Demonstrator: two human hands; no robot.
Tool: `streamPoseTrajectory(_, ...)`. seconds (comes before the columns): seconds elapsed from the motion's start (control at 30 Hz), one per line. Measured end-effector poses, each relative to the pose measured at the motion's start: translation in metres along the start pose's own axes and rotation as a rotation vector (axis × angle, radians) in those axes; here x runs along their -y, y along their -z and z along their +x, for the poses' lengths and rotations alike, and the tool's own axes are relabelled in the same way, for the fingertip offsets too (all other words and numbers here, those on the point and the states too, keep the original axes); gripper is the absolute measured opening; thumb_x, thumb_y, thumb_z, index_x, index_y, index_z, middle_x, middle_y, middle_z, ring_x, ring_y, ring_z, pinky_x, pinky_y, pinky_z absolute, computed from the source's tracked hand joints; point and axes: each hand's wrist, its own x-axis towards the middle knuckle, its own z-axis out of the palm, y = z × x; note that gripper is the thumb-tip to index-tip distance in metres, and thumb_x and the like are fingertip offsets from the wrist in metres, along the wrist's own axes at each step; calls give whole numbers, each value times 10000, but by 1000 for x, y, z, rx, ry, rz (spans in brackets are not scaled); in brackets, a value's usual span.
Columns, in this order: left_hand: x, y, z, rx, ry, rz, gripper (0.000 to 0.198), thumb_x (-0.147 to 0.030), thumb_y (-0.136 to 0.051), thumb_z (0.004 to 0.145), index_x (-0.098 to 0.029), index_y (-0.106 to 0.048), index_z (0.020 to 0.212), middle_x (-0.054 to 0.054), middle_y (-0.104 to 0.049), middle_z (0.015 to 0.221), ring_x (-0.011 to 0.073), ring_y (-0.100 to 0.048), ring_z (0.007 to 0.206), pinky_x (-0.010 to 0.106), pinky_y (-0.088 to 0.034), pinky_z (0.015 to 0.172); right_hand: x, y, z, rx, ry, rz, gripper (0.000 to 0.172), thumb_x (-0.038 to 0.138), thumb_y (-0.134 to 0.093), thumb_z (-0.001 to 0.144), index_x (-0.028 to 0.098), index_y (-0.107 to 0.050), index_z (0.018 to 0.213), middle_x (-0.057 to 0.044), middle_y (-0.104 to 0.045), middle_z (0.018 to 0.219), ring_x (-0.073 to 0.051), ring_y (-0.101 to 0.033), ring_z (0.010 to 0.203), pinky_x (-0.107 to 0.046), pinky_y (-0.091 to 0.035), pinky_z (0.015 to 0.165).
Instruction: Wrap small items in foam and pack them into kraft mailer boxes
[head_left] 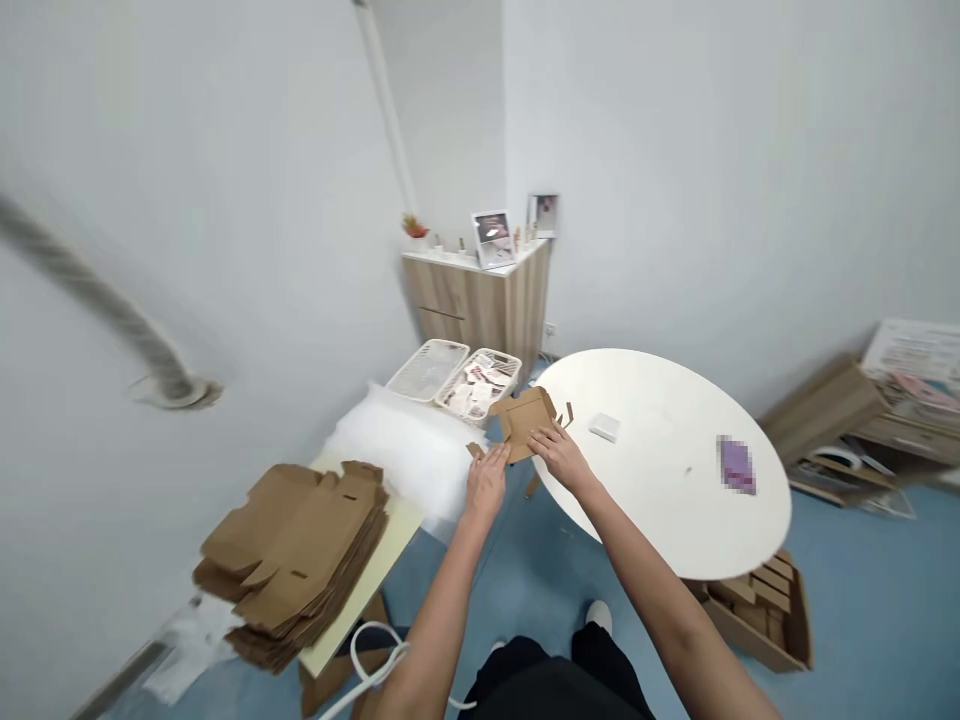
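Note:
Between my two hands, in front of me, is a small brown cardboard box blank, partly folded, with flaps sticking out at its sides. My left hand grips its near left edge. My right hand holds its right side, fingers laid over the panel. The undersides of the fingers and thumbs are hidden. To the left, a stack of flat cardboard box blanks lies on a pale yellow board. Right of my hands, a small white flat box rests on the round white table.
White foam sheets lie beyond the stack, near two white baskets, one holding printed packets. A wooden cabinet fills the corner. A purple item is on the table. A carton of folded boxes stands below. A white cable hangs at lower left.

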Motion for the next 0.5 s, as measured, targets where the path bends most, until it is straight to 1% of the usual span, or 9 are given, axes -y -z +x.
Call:
streamPoseTrajectory(0.07, -36, -41, 12, 141, -78, -36, 536, -66, -330, 895, -202, -511, 1380, 95, -584, 1367, 221, -523, 1281, 478, -349, 1109, -32, 3, -52, 36, -111, -34, 487, 16, -412, 885, 206, -602, 1291, -84, -655, 1265, -223, -543, 1207, -497, -296, 1149)
streamPoseTrajectory(0.13, -73, -83, 17, 264, -145, -52, 569, -42, -324, 877, -197, -486, 1400, 105, -546, 1405, 225, -494, 1310, 501, -330, 1119, -59, 1, -106, 82, -206, -49, 488, 15, -405, 883, 206, -615, 1280, -77, -664, 1253, -220, -557, 1184, -481, -303, 1145)
streamPoseTrajectory(0.2, -107, -123, 17, 358, -223, -60, 609, -12, -330, 850, -199, -466, 1414, 108, -532, 1419, 227, -471, 1330, 513, -306, 1133, -80, -4, -161, 133, -302, -60, 492, 13, -410, 872, 199, -622, 1275, -83, -663, 1253, -224, -561, 1181, -476, -312, 1137)
streamPoseTrajectory(0.27, -136, -159, 13, 415, -307, -70, 627, -2, -343, 838, -199, -452, 1423, 109, -516, 1433, 231, -435, 1357, 527, -273, 1149, -93, -11, -213, 192, -394, -68, 485, 21, -413, 869, 193, -630, 1267, -90, -659, 1259, -233, -550, 1202, -472, -337, 1117)
streamPoseTrajectory(0.33, -159, -191, 6, 478, -368, -73, 597, -19, -357, 855, -209, -467, 1410, 108, -529, 1421, 234, -431, 1359, 537, -261, 1153, -100, -20, -260, 259, -453, -53, 485, 30, -414, 866, 194, -629, 1270, -92, -664, 1251, -226, -571, 1175, -460, -371, 1092)
streamPoseTrajectory(0.4, -175, -217, -1, 522, -414, -65, 534, -60, -362, 894, -223, -495, 1386, 103, -544, 1407, 234, -437, 1353, 549, -248, 1156, -101, -30, -300, 312, -490, -36, 498, 36, -417, 861, 193, -610, 1293, -89, -643, 1286, -221, -561, 1201, -444, -387, 1082)
streamPoseTrajectory(0.47, -185, -237, -5, 531, -453, -52, 482, -107, -366, 928, -236, -509, 1369, 94, -528, 1424, 235, -435, 1353, 557, -236, 1159, -101, -38, -332, 350, -523, -29, 513, 47, -428, 852, 191, -588, 1318, -93, -606, 1338, -233, -538, 1240, -441, -406, 1066)
streamPoseTrajectory(0.5, -188, -246, -6, 524, -465, -45, 469, -124, -370, 936, -241, -510, 1368, 92, -513, 1438, 236, -432, 1354, 556, -238, 1159, -101, -41, -343, 360, -537, -28, 519, 53, -430, 852, 184, -573, 1333, -99, -583, 1365, -239, -522, 1262, -441, -409, 1063)
